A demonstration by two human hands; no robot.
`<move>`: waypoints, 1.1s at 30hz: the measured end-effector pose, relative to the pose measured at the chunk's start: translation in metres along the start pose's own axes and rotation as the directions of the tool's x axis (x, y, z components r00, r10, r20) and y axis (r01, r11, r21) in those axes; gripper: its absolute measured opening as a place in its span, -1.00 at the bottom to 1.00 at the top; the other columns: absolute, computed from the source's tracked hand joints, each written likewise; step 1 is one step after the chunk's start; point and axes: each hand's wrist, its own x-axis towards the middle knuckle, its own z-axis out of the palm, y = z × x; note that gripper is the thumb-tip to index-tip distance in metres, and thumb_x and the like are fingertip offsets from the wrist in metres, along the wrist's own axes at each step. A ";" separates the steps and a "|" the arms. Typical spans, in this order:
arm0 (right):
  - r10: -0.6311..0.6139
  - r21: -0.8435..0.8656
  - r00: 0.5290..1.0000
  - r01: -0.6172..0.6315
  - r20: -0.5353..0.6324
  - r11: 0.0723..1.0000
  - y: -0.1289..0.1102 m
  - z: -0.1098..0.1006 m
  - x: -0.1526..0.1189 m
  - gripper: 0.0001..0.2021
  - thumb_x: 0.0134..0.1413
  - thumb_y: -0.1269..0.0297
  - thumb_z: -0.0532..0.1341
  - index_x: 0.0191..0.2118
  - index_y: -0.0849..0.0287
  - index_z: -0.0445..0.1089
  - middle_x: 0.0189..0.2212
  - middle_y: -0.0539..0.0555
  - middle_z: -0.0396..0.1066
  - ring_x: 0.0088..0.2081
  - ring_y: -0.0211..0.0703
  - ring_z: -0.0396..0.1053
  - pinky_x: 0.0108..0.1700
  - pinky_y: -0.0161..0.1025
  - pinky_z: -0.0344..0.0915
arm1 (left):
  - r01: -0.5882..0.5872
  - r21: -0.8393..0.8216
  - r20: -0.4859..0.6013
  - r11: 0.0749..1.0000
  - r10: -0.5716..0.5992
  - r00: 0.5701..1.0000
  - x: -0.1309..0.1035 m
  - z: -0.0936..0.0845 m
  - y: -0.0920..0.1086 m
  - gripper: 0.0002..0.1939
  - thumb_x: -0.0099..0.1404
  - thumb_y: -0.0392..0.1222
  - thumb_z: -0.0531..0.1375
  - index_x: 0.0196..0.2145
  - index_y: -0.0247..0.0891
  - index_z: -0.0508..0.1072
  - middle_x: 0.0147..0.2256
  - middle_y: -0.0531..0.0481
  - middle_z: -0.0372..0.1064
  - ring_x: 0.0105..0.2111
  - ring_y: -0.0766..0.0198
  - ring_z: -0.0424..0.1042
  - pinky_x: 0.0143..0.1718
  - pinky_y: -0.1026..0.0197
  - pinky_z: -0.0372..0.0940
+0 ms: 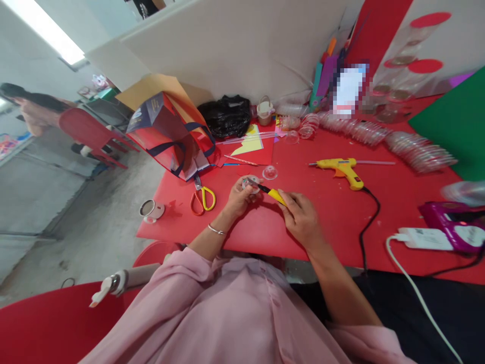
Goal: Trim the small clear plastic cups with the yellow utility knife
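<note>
My left hand [239, 198] is closed around a small clear plastic dome lid [246, 185], holding it just above the red table. In my right hand [301, 217] is a yellow-handled craft knife [277, 195] with a black neck, its tip at the lid. Just beyond my left hand, a second clear dome lid [270, 173] rests on the table. To the left lie scissors [203, 198] with one red and one yellow handle loop. A yellow hot glue gun [343, 169] lies right of my hands, a glue stick projecting from its back.
Stacks of clear plastic lids [364, 131] line the back right. A shopping bag [166, 136], a black plastic bag [227, 116] and yellow paper [250, 140] are behind. A mug [150, 208] stands at the left edge. Cords run by a purple power strip [454, 227]. A person sits far left.
</note>
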 end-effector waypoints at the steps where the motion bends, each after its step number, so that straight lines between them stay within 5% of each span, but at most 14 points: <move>1: -0.008 0.003 1.000 0.007 0.014 1.000 -0.001 0.000 0.000 -0.42 0.37 0.36 0.17 0.43 -0.04 0.15 -0.01 0.18 0.47 -0.03 -0.01 0.43 0.04 -0.05 0.43 | -0.011 -0.002 0.009 1.000 0.011 1.000 0.000 0.001 0.000 -0.32 0.00 0.20 0.53 -0.07 -0.24 0.45 -0.06 -0.19 0.57 -0.51 0.40 0.46 -0.57 0.34 0.25; 10: 0.080 -0.067 0.997 -0.081 -0.009 0.995 0.004 0.002 -0.002 -0.46 0.38 0.34 0.16 0.41 -0.01 0.19 -0.03 0.20 0.46 -0.04 0.02 0.42 0.01 -0.02 0.44 | 0.046 0.040 -0.051 0.998 -0.044 0.998 0.000 -0.002 0.000 -0.22 -0.08 0.24 0.54 -0.03 -0.22 0.42 -0.34 0.02 0.54 -0.53 0.33 0.51 -0.58 0.35 0.24; 17: 0.008 -0.010 1.000 -0.008 0.005 1.000 0.001 0.002 -0.001 -0.43 0.37 0.35 0.17 0.43 -0.03 0.15 -0.01 0.18 0.47 -0.04 -0.01 0.42 0.03 -0.05 0.44 | 0.011 0.014 -0.004 1.000 -0.011 1.000 -0.001 0.001 0.002 -0.33 0.00 0.18 0.53 -0.08 -0.24 0.45 -0.07 -0.15 0.57 -0.50 0.40 0.49 -0.58 0.36 0.26; 22: 0.076 -0.040 0.997 -0.077 -0.018 0.996 0.003 0.001 -0.002 -0.46 0.39 0.33 0.15 0.42 -0.02 0.18 -0.02 0.20 0.47 -0.03 0.02 0.42 0.02 -0.02 0.44 | 0.035 0.015 -0.043 0.999 -0.034 0.998 -0.001 0.001 0.001 -0.27 -0.06 0.18 0.55 -0.05 -0.23 0.44 -0.34 0.03 0.53 -0.53 0.33 0.51 -0.60 0.35 0.25; 28: 0.037 0.009 0.999 -0.037 0.017 0.999 0.001 0.003 -0.003 -0.44 0.39 0.33 0.15 0.43 -0.06 0.14 0.01 0.18 0.47 -0.02 0.01 0.43 0.04 -0.02 0.44 | 0.030 0.001 -0.019 1.000 -0.030 0.999 -0.002 0.004 0.004 -0.30 -0.04 0.16 0.55 -0.08 -0.25 0.44 -0.09 -0.14 0.56 -0.50 0.39 0.49 -0.56 0.35 0.27; 33: 0.088 -0.035 0.996 -0.088 0.002 0.995 0.003 0.003 -0.003 -0.46 0.39 0.32 0.14 0.42 -0.03 0.17 -0.01 0.20 0.47 -0.02 0.03 0.43 0.02 -0.01 0.44 | 0.055 0.021 -0.075 0.998 -0.053 0.996 -0.001 0.002 0.003 -0.22 -0.12 0.21 0.57 -0.06 -0.23 0.42 -0.33 0.02 0.52 -0.52 0.34 0.50 -0.58 0.35 0.24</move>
